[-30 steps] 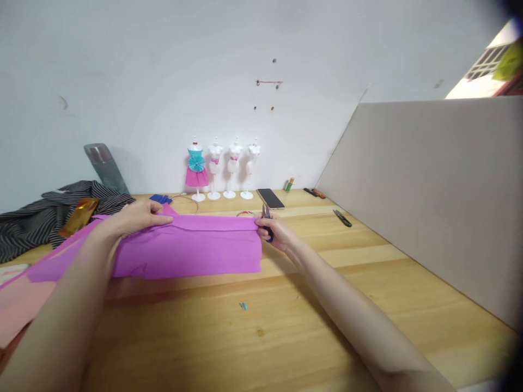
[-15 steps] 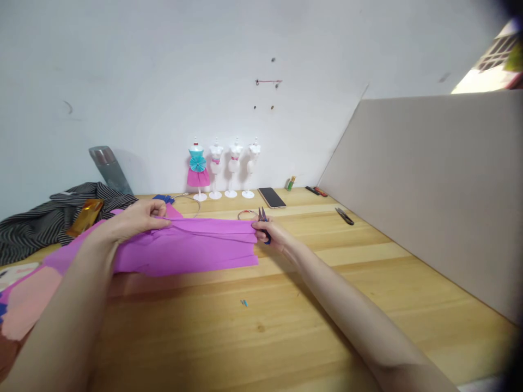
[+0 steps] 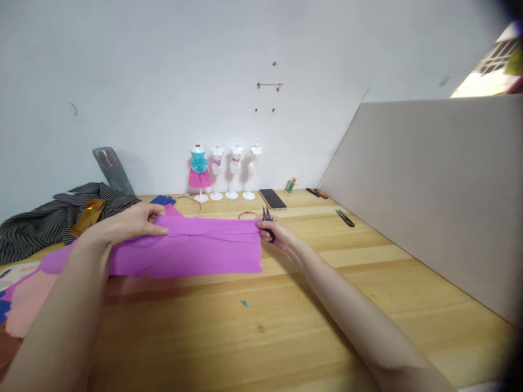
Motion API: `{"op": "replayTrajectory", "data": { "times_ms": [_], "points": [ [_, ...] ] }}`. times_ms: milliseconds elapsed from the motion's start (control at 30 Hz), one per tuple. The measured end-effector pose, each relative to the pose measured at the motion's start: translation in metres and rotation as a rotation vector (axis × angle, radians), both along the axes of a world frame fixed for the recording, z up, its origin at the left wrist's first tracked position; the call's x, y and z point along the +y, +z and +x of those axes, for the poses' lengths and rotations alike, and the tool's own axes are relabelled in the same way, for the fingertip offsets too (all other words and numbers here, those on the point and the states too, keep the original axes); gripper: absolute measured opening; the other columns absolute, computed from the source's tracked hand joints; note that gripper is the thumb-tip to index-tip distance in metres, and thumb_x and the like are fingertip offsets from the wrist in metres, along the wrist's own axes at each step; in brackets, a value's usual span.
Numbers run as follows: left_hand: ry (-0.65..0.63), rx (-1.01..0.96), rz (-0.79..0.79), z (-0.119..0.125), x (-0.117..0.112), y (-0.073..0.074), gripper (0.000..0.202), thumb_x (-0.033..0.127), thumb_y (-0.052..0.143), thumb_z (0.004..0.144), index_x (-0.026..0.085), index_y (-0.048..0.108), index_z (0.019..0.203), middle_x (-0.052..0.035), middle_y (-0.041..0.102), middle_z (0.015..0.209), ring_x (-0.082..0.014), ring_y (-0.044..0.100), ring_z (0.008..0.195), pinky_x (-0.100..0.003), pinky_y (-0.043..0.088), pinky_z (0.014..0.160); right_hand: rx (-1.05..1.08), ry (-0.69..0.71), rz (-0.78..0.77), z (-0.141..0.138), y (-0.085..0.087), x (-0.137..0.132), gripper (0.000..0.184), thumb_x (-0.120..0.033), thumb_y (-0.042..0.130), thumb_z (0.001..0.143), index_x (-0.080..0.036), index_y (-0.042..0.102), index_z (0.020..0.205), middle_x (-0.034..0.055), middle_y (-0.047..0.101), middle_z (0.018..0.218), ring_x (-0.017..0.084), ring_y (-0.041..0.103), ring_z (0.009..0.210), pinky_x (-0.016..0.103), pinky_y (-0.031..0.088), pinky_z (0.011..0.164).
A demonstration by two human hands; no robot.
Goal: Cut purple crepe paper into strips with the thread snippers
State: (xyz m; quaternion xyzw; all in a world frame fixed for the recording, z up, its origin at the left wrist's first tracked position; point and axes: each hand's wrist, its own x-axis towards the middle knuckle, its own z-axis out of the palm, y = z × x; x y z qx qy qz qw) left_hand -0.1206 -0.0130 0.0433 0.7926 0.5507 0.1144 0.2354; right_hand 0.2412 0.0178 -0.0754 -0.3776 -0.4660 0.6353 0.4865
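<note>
A long sheet of purple crepe paper (image 3: 196, 256) is stretched between my two hands, its upper edge folded over in a narrow band. My left hand (image 3: 141, 222) is closed on the folded edge, thumb on top. At the right end, my right hand (image 3: 278, 233) pinches the paper's upper corner. Small scissors (image 3: 267, 220) with dark blue handles sit in that same hand, blades pointing up and away from me. The sheet's lower edge hangs just over the wooden table (image 3: 318, 326). Its left part runs behind my left forearm.
Several small white mannequins stand along the wall, one in a dressed blue-and-pink outfit (image 3: 199, 169). A phone (image 3: 273, 199), a green bottle (image 3: 291, 185) and black snips (image 3: 345, 218) lie right of them. Striped cloth (image 3: 36, 223) and a grey flask (image 3: 114, 171) are at left.
The fold along the upper edge now lies flatter and straighter, and the sheet's right end looks even. Both hands keep their hold, with my right hand slightly further right.
</note>
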Motion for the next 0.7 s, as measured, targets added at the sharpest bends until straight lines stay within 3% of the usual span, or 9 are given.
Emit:
{"op": "replayTrajectory", "data": {
  "times_ms": [100,200,333,433,533,600,700],
  "points": [
    [-0.021,0.150,0.056,-0.002,0.002,-0.002,0.029,0.045,0.062,0.070,0.019,0.048,0.069,0.0009,0.052,0.071,-0.0176,0.050,0.070,-0.027,0.036,0.060,-0.012,0.000,0.011,-0.001,0.004,-0.002,0.021,-0.020,0.070,0.058,-0.018,0.050,0.065,-0.0099,0.037,0.040,0.002,0.028,0.033,0.017,0.014,0.036],
    [0.062,0.383,0.113,-0.001,-0.003,-0.003,0.028,0.044,0.063,0.067,0.019,0.059,0.080,-0.0052,0.062,0.080,-0.0276,0.057,0.082,-0.032,0.040,0.066,-0.030,0.001,0.032,-0.004,0.011,-0.007,0.021,-0.021,0.070,0.058,-0.018,0.050,0.064,-0.0096,0.038,0.039,0.003,0.028,0.033,0.018,0.014,0.036],
    [0.208,0.502,0.307,0.022,-0.030,0.003,0.053,0.038,0.063,0.066,0.021,0.061,0.117,-0.0137,0.066,0.110,-0.0369,0.061,0.095,-0.040,0.045,0.072,-0.066,0.003,0.071,-0.014,0.027,-0.020,0.018,-0.023,0.070,0.059,-0.017,0.055,0.066,-0.0091,0.038,0.040,0.004,0.028,0.034,0.019,0.013,0.037],
    [0.208,0.305,0.490,0.061,-0.053,0.007,0.047,0.040,0.051,0.081,0.021,0.060,0.122,-0.0116,0.065,0.118,-0.0348,0.061,0.103,-0.044,0.045,0.086,-0.095,-0.009,0.103,-0.023,0.041,-0.034,0.017,-0.023,0.069,0.060,-0.017,0.055,0.065,-0.0089,0.038,0.040,0.004,0.028,0.035,0.020,0.012,0.038],
    [0.105,-0.033,0.549,0.106,-0.059,0.000,0.046,0.041,0.052,0.083,0.016,0.061,0.121,-0.0116,0.063,0.124,-0.0295,0.055,0.117,-0.040,0.041,0.100,-0.199,-0.024,0.160,-0.030,0.057,-0.050,0.013,-0.022,0.068,0.059,-0.015,0.058,0.064,-0.0076,0.042,0.043,0.004,0.029,0.037,0.021,0.014,0.039],
    [0.004,-0.199,0.386,0.130,-0.052,-0.010,0.047,0.043,0.052,0.084,0.016,0.061,0.121,-0.0098,0.064,0.126,-0.0264,0.057,0.115,-0.038,0.043,0.099,-0.305,-0.023,0.229,-0.031,0.067,-0.059,0.011,-0.023,0.066,0.060,-0.015,0.060,0.064,-0.0058,0.046,0.046,0.005,0.033,0.040,0.021,0.018,0.039],
    [-0.114,-0.344,0.180,0.147,-0.037,-0.024,0.030,0.038,0.054,0.081,0.018,0.070,0.097,-0.0043,0.072,0.100,-0.0220,0.063,0.095,-0.032,0.048,0.084,-0.364,-0.017,0.291,-0.031,0.076,-0.068,0.012,-0.026,0.065,0.062,-0.015,0.061,0.065,-0.0063,0.045,0.047,0.005,0.032,0.041,0.021,0.020,0.040]
  ]
}}
